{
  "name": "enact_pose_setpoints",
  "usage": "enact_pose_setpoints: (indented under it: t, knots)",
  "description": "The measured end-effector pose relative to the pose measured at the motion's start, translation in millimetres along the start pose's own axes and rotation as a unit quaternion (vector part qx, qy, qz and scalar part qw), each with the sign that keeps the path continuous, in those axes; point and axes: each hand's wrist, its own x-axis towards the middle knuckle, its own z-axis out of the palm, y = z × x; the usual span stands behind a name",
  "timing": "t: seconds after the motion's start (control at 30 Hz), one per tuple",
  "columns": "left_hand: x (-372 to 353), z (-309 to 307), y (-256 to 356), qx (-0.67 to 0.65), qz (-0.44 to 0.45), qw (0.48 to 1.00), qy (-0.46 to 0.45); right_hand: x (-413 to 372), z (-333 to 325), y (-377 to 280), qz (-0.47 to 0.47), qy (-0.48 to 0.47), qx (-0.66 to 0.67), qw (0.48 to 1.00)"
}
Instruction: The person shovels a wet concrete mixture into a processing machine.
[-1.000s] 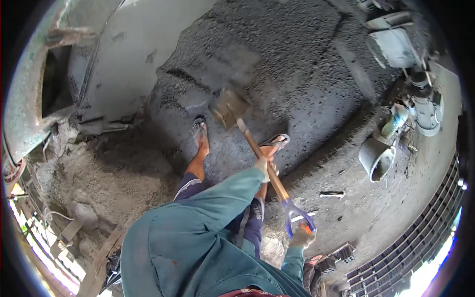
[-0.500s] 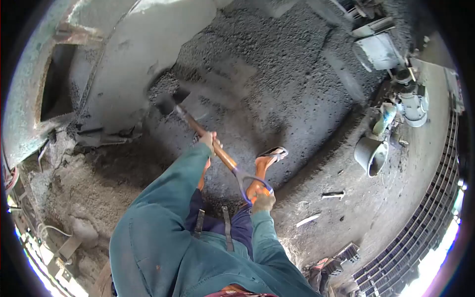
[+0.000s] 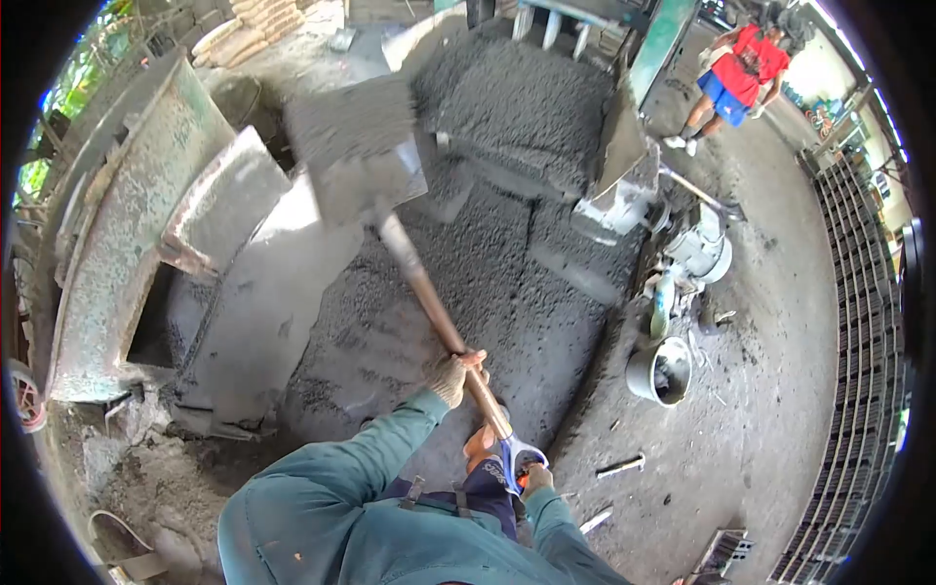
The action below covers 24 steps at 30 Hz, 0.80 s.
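Evidently blade-heavy with seemingly wet gravel [image 3: 351,122], the shovel [image 3: 420,285] is gripped by our left hand [image 3: 454,374] mid-shaft, right hand [image 3: 535,479] at its handle.

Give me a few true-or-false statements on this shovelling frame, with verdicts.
1. The shovel blade is up in the air and carries grey mix. True.
2. The left hand grips the blue handle. False: it holds the wooden shaft; the right hand is on the blue handle.
3. A bucket sits on the floor. True.
4. Nobody else is in view. False: a person in a red top stands far off.
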Motion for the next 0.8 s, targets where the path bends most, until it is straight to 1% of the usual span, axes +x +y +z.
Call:
enact_pose_setpoints:
  t: [0.03, 0.07, 0.17, 0.27, 0.3, 0.33, 0.37, 0.4, 0.43, 0.47, 0.5, 0.53, 0.57, 0.6, 0.63, 0.7, 0.77, 0.8]
  knots:
    - [3.9, 18.1, 12.7, 0.046, 0.024, 0.999, 0.008, 6.9, -2.6, -9.8, 0.000, -0.047, -0.019, 0.999]
    - [4.3, 34.3, 18.0, 0.086, 0.047, 0.995, 0.019, 15.7, -11.6, -22.3, 0.043, -0.053, -0.019, 0.998]
    - [-10.6, 46.3, 27.6, 0.015, 0.021, 0.999, 0.022, 30.5, -23.8, -78.5, 0.179, -0.067, -0.021, 0.981]
    - [-23.5, 27.6, 21.5, -0.124, 0.013, 0.990, 0.070, 20.3, -59.4, -122.2, 0.104, -0.065, 0.047, 0.991]
    - [-22.6, 18.5, 21.5, -0.179, 0.009, 0.979, 0.098, -19.7, -37.9, -185.7, 0.102, -0.041, 0.008, 0.994]
    - [-19.4, 6.7, 22.3, -0.237, 0.003, 0.962, 0.132, -67.1, -13.9, -244.3, 0.029, -0.107, 0.141, 0.984]
    - [-18.9, -9.4, 19.7, -0.299, -0.001, 0.939, 0.171, -82.1, 5.6, -280.7, -0.023, -0.116, 0.097, 0.988]
    - [-15.0, -27.2, 19.5, -0.315, 0.022, 0.926, 0.205, -57.0, 13.3, -288.7, -0.101, -0.160, 0.049, 0.981]
    - [-13.7, -42.8, 24.7, -0.347, 0.029, 0.905, 0.243, -91.3, 51.9, -342.8, -0.136, -0.179, -0.035, 0.974]
    - [-17.3, -60.1, 32.8, -0.398, 0.033, 0.883, 0.248, -124.2, 89.8, -386.9, -0.224, -0.150, -0.181, 0.946]
    - [-23.6, -79.5, 37.5, -0.448, 0.039, 0.857, 0.254, -143.5, 124.5, -413.9, -0.407, -0.184, -0.266, 0.854]
    - [-31.8, -99.5, 39.1, -0.469, 0.057, 0.841, 0.264, -158.7, 158.1, -433.7, -0.572, -0.220, -0.328, 0.719]
    - [-42.7, -121.6, 39.6, -0.489, 0.077, 0.825, 0.274, -177.3, 188.0, -451.8, -0.559, -0.358, -0.319, 0.676]
    - [-48.8, -151.0, 37.5, -0.478, 0.078, 0.818, 0.310, -189.4, 218.6, -463.1, -0.536, -0.489, -0.299, 0.620]
    - [-50.3, -186.7, 30.9, -0.466, 0.077, 0.811, 0.345, -193.5, 248.7, -463.8, -0.561, -0.534, -0.326, 0.542]
    - [-55.1, -239.1, 0.5, -0.513, 0.109, 0.776, 0.349, -195.7, 300.5, -454.4, -0.595, -0.612, -0.368, 0.369]
    - [-51.1, -279.2, -15.0, -0.614, 0.193, 0.713, 0.278, -178.4, 355.7, -433.5, -0.614, -0.602, -0.336, 0.384]
    - [-50.4, -292.7, -13.2, -0.614, 0.218, 0.701, 0.289, -173.3, 378.5, -424.9, -0.621, -0.597, -0.325, 0.390]
